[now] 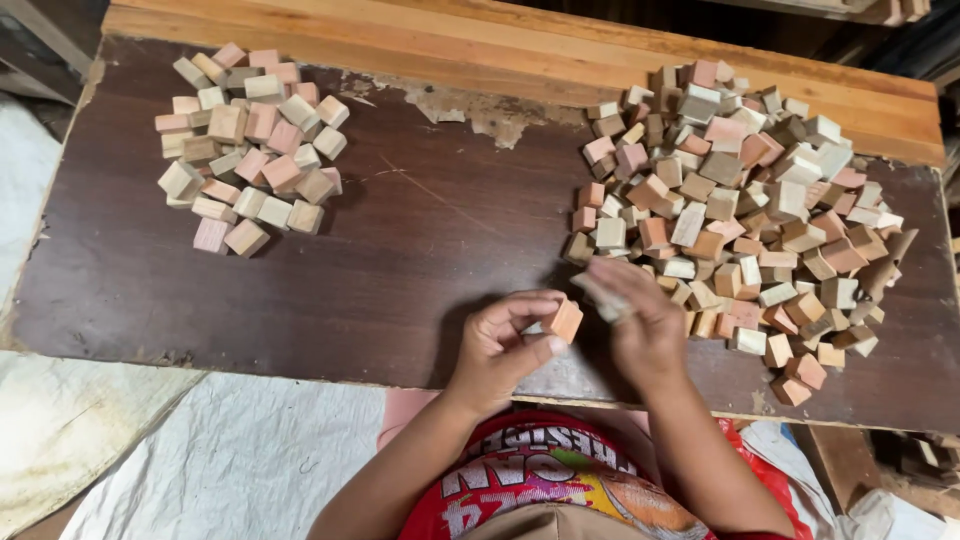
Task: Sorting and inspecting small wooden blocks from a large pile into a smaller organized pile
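partly blurred: right hand (640,320)

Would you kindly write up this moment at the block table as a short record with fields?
Setting: dark worn tabletop with a pale wooden plank along the far edge
Left hand: pinches one small wooden block between thumb and fingers
Right hand: blurred, holds a pale flat piece, kind unclear, against the block
Small pile: blocks at far left
Large pile: blocks at right, beside the right hand
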